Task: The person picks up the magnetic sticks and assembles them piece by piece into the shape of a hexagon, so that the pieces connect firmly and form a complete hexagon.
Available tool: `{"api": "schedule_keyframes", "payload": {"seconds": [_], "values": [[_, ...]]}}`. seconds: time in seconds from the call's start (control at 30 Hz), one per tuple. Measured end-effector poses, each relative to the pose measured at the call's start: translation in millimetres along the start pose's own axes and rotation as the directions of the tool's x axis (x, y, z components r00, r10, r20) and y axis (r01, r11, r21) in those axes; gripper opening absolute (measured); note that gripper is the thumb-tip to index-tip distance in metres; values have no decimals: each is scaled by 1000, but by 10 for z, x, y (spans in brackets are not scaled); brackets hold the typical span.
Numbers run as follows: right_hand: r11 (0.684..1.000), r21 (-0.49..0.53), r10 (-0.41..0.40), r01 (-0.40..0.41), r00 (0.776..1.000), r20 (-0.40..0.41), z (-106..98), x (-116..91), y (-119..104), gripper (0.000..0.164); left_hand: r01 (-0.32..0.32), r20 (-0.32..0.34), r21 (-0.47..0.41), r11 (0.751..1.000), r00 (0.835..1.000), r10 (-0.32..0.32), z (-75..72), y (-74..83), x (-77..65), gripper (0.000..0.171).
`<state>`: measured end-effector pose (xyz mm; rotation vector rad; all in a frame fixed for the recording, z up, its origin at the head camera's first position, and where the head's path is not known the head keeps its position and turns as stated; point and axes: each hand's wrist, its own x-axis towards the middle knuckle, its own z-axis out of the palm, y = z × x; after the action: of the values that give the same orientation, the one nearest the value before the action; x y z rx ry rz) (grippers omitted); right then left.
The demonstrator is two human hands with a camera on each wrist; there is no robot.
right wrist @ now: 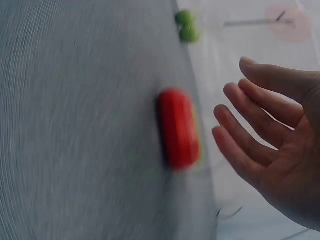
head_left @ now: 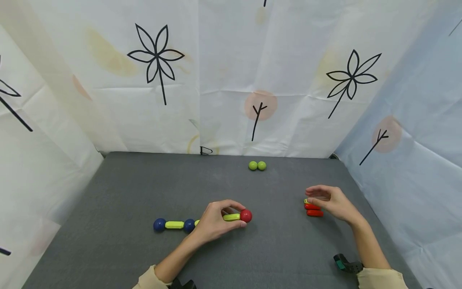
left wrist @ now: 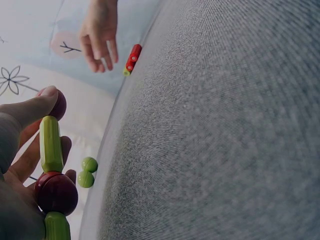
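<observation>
A chain of balls and rods is in my left hand (head_left: 215, 221), with thumb and fingers around its right part. Its far left end is a blue ball (head_left: 159, 225), followed by a yellow-green rod (head_left: 175, 225) and a second blue ball (head_left: 189, 225). At the right end is a red ball (head_left: 246, 215), with the thumb on it in the left wrist view. A second red ball (left wrist: 56, 194), hidden by the hand in the head view, joins two yellow-green rods. My right hand (head_left: 333, 203), fingers apart and bent, hovers beside two red rods (head_left: 315, 213) and a yellow-green rod (head_left: 305, 201).
Two green balls (head_left: 257, 165) sit side by side near the back edge of the grey table (head_left: 144, 180). Patterned white cloth (head_left: 231, 80) rises behind the table and along both sides. The right wrist wears a dark strap (head_left: 347, 265).
</observation>
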<state>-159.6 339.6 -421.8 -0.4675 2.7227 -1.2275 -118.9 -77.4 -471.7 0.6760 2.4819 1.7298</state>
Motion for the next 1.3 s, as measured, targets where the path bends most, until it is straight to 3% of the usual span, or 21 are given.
{"api": "schedule_keyframes", "payload": {"seconds": [0.3, 0.6, 0.77, 0.9, 1.3], "values": [[997, -68, 30, -26, 998, 53, -86, 45, 421, 31, 1, 3, -5, 1000, 1000, -1, 14, 1, -9, 35], [997, -79, 0, 3, 999, 37, -102, 62, 515, 24, -2, 7, -4, 1000, 1000, 2, 22, 2, -12, 35], [997, -73, -11, 8, 999, -43, -69, 49, 380, 24, 5, 10, -1, 1000, 1000, -5, 23, 3, -12, 35], [1000, -7, -30, 29, 996, -81, 28, 52, 183, 25, 5, 11, -2, 1000, 1000, -5, 21, 0, -13, 35], [978, 112, -170, 177, 983, -69, 476, 132, -397, 22, -13, -9, 13, 1000, 1000, 13, 15, -7, 6, 34]]}}
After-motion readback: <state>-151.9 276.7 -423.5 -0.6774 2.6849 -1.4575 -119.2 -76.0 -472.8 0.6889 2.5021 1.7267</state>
